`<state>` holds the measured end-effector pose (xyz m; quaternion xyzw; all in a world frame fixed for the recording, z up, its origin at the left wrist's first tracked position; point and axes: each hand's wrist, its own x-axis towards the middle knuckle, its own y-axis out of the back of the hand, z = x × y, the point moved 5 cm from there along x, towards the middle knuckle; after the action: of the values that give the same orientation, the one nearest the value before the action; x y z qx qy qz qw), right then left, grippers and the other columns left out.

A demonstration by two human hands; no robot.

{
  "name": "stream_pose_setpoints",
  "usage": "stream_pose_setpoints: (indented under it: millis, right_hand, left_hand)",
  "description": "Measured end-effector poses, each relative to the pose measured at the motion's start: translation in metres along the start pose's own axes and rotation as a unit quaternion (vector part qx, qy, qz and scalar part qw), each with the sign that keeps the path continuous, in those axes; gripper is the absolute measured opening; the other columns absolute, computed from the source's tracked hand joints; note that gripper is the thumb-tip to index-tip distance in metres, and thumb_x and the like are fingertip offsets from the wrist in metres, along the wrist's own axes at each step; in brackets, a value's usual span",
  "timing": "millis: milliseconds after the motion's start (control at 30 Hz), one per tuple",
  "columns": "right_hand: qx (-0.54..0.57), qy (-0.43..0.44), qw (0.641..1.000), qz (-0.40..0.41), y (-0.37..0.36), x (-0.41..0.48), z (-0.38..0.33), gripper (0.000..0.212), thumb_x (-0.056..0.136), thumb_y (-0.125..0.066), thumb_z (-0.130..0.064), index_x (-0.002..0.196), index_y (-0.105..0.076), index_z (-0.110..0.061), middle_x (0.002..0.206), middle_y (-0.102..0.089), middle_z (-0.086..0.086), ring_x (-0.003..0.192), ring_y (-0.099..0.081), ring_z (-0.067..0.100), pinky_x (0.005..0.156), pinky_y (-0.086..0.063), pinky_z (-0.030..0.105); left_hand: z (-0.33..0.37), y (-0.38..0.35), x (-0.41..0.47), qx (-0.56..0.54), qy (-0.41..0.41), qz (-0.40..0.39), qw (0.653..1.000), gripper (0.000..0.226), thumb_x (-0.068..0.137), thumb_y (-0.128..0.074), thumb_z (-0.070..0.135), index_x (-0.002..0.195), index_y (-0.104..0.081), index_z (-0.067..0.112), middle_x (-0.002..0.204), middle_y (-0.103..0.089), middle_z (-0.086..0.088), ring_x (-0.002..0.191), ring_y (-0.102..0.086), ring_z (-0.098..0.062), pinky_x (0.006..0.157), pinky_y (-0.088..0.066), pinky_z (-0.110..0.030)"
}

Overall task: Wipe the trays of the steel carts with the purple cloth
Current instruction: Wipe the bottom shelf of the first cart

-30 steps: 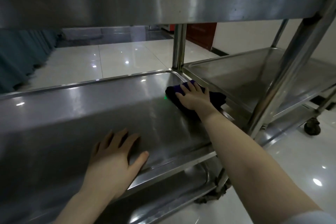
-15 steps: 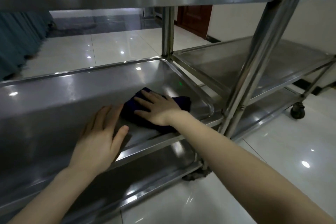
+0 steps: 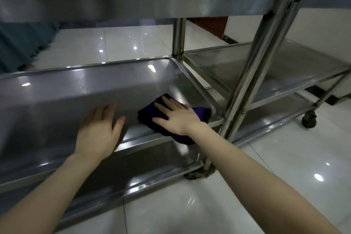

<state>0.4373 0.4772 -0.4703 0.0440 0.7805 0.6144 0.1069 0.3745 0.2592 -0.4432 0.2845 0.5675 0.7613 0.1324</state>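
The purple cloth (image 3: 201, 113) lies folded on the middle tray (image 3: 95, 89) of the near steel cart, at the tray's near right corner and partly over its front rim. My right hand (image 3: 175, 115) presses flat on the cloth with straight, spread fingers. My left hand (image 3: 98, 131) rests flat on the same tray's front edge, a little left of the cloth, holding nothing.
A top tray (image 3: 133, 0) overhangs above and a bottom tray (image 3: 144, 159) sits below. An upright post (image 3: 252, 66) stands right of my right hand. A second steel cart (image 3: 284, 74) adjoins on the right, with a caster (image 3: 309, 119) on the glossy tiled floor.
My right hand slid the cloth from the tray's far right corner toward the near edge, then slightly right. My left hand stayed on the front rim.
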Motion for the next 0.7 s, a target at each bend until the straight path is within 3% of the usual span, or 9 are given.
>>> stream_pose_setpoints:
  millis: [67,200,300,400,467,567,700]
  right_hand:
    - [-0.004,-0.048,0.999,0.01,0.012,-0.011,0.03,0.064,0.094,-0.023,-0.07,0.152,-0.011,-0.047,0.163,0.004,-0.014,0.149,0.0,0.013,0.118,-0.005,0.046]
    - [-0.026,-0.103,0.994,0.028,0.015,-0.027,0.047,0.062,0.097,-0.019,-0.065,0.154,-0.01,-0.042,0.163,0.003,-0.011,0.15,-0.002,0.014,0.118,-0.005,0.045]
    - [-0.026,-0.111,0.991,0.073,-0.003,-0.027,-0.007,0.063,0.097,-0.018,-0.061,0.154,-0.015,-0.036,0.164,0.0,-0.006,0.15,-0.003,0.016,0.118,-0.007,0.046]
    - [-0.019,-0.023,0.994,0.109,-0.031,-0.024,-0.104,0.061,0.096,-0.022,-0.056,0.153,-0.022,-0.034,0.163,-0.009,-0.004,0.149,-0.009,0.019,0.116,-0.01,0.048]
    - [-0.017,0.002,0.994,0.105,-0.035,-0.02,-0.137,0.057,0.098,-0.024,-0.052,0.152,-0.023,-0.035,0.163,-0.011,-0.005,0.149,-0.01,0.018,0.115,-0.012,0.047]
    - [-0.054,-0.022,0.994,0.097,-0.024,-0.026,-0.108,0.055,0.099,-0.025,-0.054,0.153,-0.018,-0.041,0.163,-0.008,-0.01,0.149,-0.009,0.011,0.117,-0.012,0.04]
    - [-0.063,-0.178,0.979,0.077,0.001,-0.044,-0.017,0.054,0.101,-0.024,-0.054,0.153,-0.014,-0.042,0.164,-0.003,-0.011,0.149,-0.012,0.015,0.118,-0.012,0.04]
  left_hand:
    - [-0.007,0.001,-0.009,0.016,-0.007,-0.011,1.0,0.068,0.09,-0.021,0.053,0.136,-0.05,0.011,0.128,-0.054,-0.021,0.114,-0.053,-0.041,0.087,-0.048,-0.051]
    - [-0.022,-0.007,-0.026,0.064,-0.048,-0.043,0.996,0.064,0.093,-0.019,0.054,0.146,-0.038,0.025,0.145,-0.044,-0.011,0.133,-0.039,-0.036,0.103,-0.037,-0.054]
    - [-0.025,-0.01,-0.021,0.052,-0.041,-0.04,0.997,0.062,0.094,-0.016,0.053,0.148,-0.032,0.028,0.146,-0.041,-0.009,0.136,-0.034,-0.032,0.107,-0.033,-0.053]
    - [-0.026,-0.009,-0.023,0.002,-0.035,-0.04,0.999,0.06,0.095,-0.012,0.049,0.149,-0.027,0.027,0.148,-0.038,-0.011,0.139,-0.03,-0.032,0.11,-0.03,-0.051]
    - [-0.029,-0.003,-0.024,-0.087,-0.019,-0.045,0.995,0.061,0.095,-0.012,0.048,0.15,-0.025,0.025,0.152,-0.032,-0.011,0.143,-0.022,-0.029,0.112,-0.026,-0.049]
    - [-0.051,0.01,-0.028,-0.14,-0.034,-0.058,0.988,0.057,0.099,-0.019,0.047,0.15,-0.026,0.024,0.155,-0.026,-0.007,0.146,-0.013,-0.023,0.112,-0.026,-0.045]
    - [-0.139,0.026,-0.048,-0.032,-0.05,-0.075,0.995,0.061,0.096,-0.016,0.06,0.152,-0.019,0.035,0.158,-0.02,0.0,0.148,-0.01,-0.021,0.112,-0.028,-0.047]
